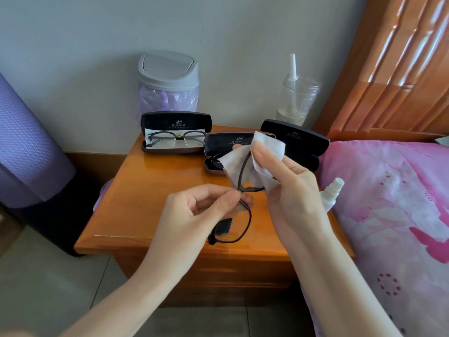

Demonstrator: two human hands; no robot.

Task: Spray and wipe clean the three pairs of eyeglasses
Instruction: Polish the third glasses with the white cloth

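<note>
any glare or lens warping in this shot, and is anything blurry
Head view: daylight glares in streaks on the headboard and puts a sheen on the table top; the wide lens bows the headboard near the edge; the left hand, right hand, glasses and cloth look fairly sharp.

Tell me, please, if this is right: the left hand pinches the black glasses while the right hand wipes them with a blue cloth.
The head view shows the cloth is white, not blue; the left hand pinches the black glasses while the right hand wipes them.
</note>
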